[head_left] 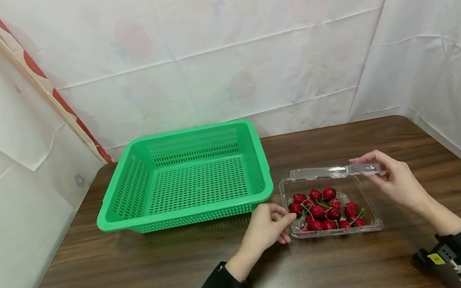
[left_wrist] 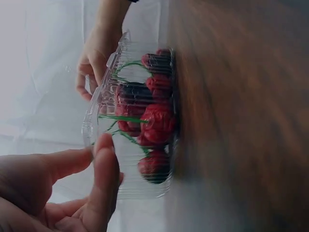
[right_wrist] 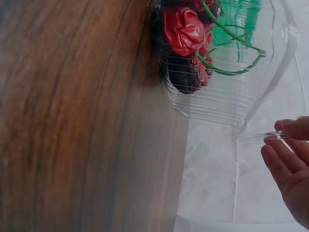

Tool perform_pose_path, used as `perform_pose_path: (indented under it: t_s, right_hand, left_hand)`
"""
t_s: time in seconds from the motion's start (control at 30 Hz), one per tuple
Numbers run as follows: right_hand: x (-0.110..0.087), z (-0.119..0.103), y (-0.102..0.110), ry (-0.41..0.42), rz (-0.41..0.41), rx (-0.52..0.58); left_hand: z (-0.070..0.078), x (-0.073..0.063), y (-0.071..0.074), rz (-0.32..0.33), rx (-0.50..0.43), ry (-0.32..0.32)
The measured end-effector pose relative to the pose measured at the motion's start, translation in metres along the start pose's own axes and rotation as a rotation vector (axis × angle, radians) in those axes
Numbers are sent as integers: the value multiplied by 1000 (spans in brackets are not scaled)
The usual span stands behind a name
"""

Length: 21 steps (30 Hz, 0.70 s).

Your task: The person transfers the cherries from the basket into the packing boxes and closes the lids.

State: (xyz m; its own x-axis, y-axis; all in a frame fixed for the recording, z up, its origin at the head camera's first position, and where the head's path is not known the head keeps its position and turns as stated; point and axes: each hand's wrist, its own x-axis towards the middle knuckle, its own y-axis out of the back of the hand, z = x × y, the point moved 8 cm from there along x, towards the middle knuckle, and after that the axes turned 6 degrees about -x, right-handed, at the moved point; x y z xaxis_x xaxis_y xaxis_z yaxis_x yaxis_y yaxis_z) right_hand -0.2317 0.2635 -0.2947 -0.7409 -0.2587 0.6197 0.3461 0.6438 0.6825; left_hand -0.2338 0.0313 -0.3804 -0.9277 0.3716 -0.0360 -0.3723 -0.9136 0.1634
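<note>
A clear plastic clamshell box (head_left: 376, 223) holds several dark red cherries (head_left: 317, 211) with green stems. Its transparent lid (head_left: 323, 173) stands raised along the back, seen almost edge-on in the head view. My right hand (head_left: 395, 180) pinches the lid's right end between thumb and fingers; the right wrist view shows this hand (right_wrist: 294, 159) gripping thin clear plastic. At the box's left side, my left hand (head_left: 267, 229) has its fingers curled, with thumb and forefinger pinching the rim. The left wrist view shows that hand (left_wrist: 72, 188) close against the box wall.
A green perforated plastic basket (head_left: 135, 222) stands left of the box, close behind my left hand. Both sit on a dark wood-grain table (head_left: 165, 281). White sheeting (head_left: 204, 83) hangs behind the table and along both sides.
</note>
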Motion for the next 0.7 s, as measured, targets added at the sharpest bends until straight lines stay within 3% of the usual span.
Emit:
perform_pose_path:
  t_s: [0.23, 0.4, 0.5, 0.57, 0.7]
  right_hand:
    - [-8, 14, -6, 0, -39, -27]
    - [-12, 17, -8, 18, -67, -29]
    - [-14, 15, -9, 29, -86, -39]
    - [-16, 13, -10, 36, -97, -51]
    - [-18, 11, -11, 81, -103, -87]
  left_hand:
    - [34, -14, 3, 95, 538, -196]
    - [65, -28, 5, 218, 815, -308]
    - [87, -38, 4, 317, 911, -419]
    - [102, -46, 2, 384, 931, -534]
    - [123, -55, -7, 437, 869, -764]
